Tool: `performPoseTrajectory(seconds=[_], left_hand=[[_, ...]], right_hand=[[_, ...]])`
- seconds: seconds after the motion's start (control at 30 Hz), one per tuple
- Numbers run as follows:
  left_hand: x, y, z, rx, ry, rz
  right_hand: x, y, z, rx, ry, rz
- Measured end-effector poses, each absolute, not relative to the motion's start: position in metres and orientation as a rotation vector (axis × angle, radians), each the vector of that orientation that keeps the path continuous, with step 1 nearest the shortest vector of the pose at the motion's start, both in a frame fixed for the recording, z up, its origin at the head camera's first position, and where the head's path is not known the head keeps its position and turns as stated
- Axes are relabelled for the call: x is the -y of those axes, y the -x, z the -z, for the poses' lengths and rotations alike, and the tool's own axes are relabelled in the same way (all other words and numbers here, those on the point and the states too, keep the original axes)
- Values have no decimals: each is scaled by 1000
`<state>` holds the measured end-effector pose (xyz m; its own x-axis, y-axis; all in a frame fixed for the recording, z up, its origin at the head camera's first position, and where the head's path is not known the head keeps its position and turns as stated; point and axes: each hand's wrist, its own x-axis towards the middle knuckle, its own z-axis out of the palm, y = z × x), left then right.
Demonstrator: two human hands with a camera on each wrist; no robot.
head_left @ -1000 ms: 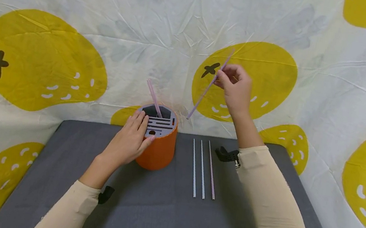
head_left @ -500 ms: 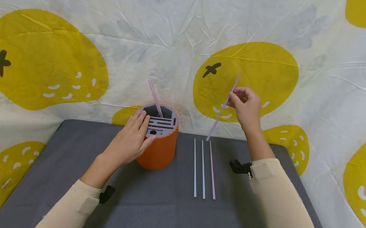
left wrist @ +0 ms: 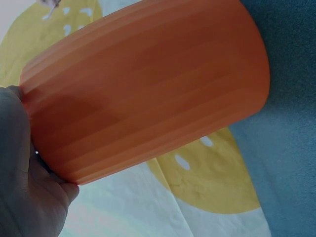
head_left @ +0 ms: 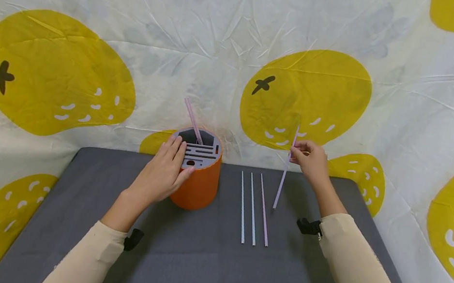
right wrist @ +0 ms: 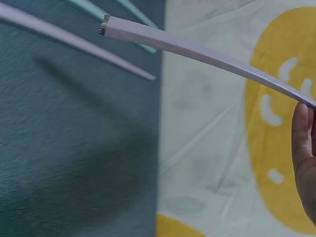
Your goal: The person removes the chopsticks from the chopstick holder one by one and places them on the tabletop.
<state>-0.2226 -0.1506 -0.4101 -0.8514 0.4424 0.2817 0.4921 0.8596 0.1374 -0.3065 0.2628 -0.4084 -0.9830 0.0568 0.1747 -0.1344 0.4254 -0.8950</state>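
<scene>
An orange cylindrical desk holder with a grey slotted top stands at the back of the table. My left hand rests on the left of its top, fingers straight; in the left wrist view the thumb lies at the rim of the orange wall. Lilac sticks lean close together out of the rear compartment. Between thumb and fingers my right hand pinches a thin lilac stick, steeply tilted, lower end over the table. The right wrist view shows this stick's squared end with a dark ridged face.
Left of the held stick, two pale blue sticks and one lilac stick lie side by side on the dark grey table. A white cloth with yellow fruit prints hangs right behind the table.
My right hand has come down and to the right with the lilac stick, which now stands more upright and lower, over the table. The left hand has stayed on the holder.
</scene>
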Motion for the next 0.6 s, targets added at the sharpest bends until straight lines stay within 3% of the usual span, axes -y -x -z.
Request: performPoseTrajectory(seconds=[0.6], left_hand=[[150, 223, 410, 2763, 726, 291]], right_hand=[[-280, 298, 476, 2776, -124, -1378]])
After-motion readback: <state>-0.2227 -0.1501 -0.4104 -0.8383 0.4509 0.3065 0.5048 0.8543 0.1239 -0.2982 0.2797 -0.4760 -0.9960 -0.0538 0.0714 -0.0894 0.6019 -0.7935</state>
